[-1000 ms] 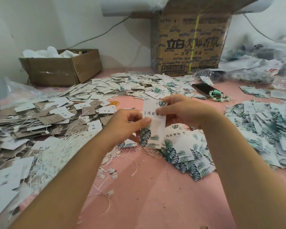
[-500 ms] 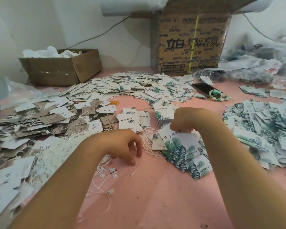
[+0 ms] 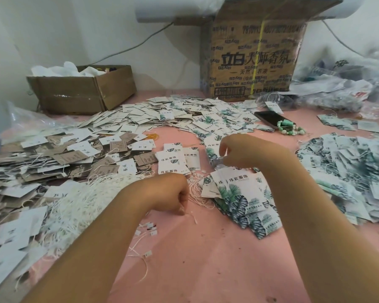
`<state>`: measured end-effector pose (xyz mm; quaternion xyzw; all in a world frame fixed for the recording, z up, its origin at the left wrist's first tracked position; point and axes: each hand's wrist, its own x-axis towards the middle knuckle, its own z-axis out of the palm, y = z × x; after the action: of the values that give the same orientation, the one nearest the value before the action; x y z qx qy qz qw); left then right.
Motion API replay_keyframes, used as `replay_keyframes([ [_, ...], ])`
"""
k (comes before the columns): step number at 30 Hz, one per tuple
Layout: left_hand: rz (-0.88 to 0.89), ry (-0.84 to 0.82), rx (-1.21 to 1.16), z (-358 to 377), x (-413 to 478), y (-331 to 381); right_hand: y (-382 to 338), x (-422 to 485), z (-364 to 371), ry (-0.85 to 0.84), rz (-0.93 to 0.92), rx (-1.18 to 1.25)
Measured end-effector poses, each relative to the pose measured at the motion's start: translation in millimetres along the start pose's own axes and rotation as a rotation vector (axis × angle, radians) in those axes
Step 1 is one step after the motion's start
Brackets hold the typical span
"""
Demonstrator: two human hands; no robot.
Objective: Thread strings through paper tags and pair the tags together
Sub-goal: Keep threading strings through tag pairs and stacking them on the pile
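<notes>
While left hand (image 3: pixel 173 194) pinches string (image 3: pixel 193 218), tags (image 3: pixel 239 189) lie beside.

- Desk (image 3: pixel 195 270): plain pink.
- Leaf-print tags (image 3: pixel 241 193), near centre: white with green and dark teal leaf pattern, black lettering.
- Left tags (image 3: pixel 66 158): mixed white and taupe.
- Strings (image 3: pixel 74 206): white.
- Far box (image 3: pixel 254 57): brown cardboard, black print, yellow strap.
- Bracelet (image 3: pixel 291 129), far right: green and white beads.
- Phone (image 3: pixel 269 119): black.
</notes>
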<state>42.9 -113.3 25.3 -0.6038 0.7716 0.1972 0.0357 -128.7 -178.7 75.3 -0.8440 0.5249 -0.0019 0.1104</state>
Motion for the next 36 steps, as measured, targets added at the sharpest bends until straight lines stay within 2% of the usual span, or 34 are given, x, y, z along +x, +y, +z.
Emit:
replay_keyframes([
  [3,-0.002,-0.030,0.012,1,0,0,-3,2,3,-0.056,-0.066,0.111],
  [6,0.000,-0.020,-0.055,-2,-2,-2,-5,3,6,-0.034,-0.123,0.196],
  [11,0.052,0.318,-0.567,-11,-9,2,-3,4,2,0.027,-0.215,0.333],
  [15,0.089,0.440,-0.819,-14,-12,9,-3,2,5,-0.057,-0.273,0.469],
  [19,0.108,0.513,-0.936,-16,-11,12,-10,0,7,0.061,-0.384,0.915],
  [21,0.103,0.538,-0.977,-16,-10,12,-13,1,7,0.142,-0.411,0.999],
  [24,0.096,0.564,-1.018,-16,-8,12,-16,2,8,0.207,-0.401,1.003],
  [26,0.083,0.560,-1.023,-15,-7,8,-16,4,8,0.263,-0.352,1.044],
  [28,0.029,0.578,-0.976,-11,-3,1,-14,5,6,0.338,-0.267,1.223],
  [32,-0.236,0.681,-0.491,6,11,-21,-4,7,4,0.486,-0.056,1.632],
  [34,-0.351,0.691,-0.329,12,14,-28,2,10,6,0.525,0.043,1.655],
  [36,-0.431,0.666,-0.246,17,15,-31,8,13,9,0.524,0.131,1.564],
])
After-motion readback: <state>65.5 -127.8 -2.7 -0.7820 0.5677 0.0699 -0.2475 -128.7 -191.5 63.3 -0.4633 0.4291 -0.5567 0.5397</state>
